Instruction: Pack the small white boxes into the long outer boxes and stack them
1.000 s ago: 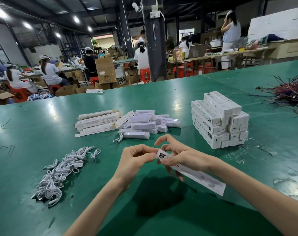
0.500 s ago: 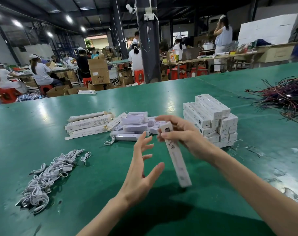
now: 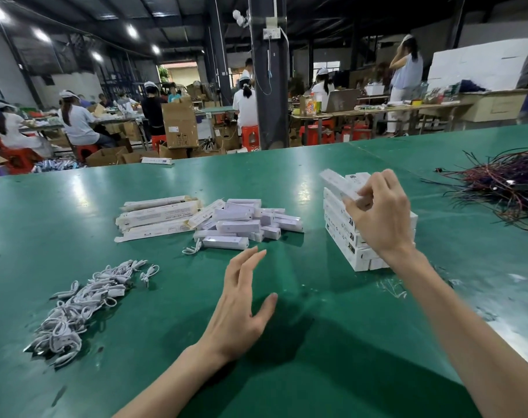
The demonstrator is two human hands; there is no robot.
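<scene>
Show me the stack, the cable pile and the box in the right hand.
stack (image 3: 340,233): head view, its left face.
cable pile (image 3: 75,312): head view, its middle.
box (image 3: 335,181): head view, its free far end.

We log a big workshop hall under a dark roof (image 3: 347,13), lit by round ceiling lamps (image 3: 132,31) at upper left. A green table (image 3: 136,312) fills the foreground and carries glare patches. Behind its far edge stands a dark pillar (image 3: 268,86) with a socket box (image 3: 271,33). To the left, people (image 3: 75,119) in white caps sit on red stools (image 3: 250,134) among brown cartons (image 3: 179,125). To the right we see a long bench (image 3: 377,107) with a laptop (image 3: 344,100), and white panels (image 3: 480,64) beyond. A far doorway (image 3: 181,74) shows daylight.
</scene>
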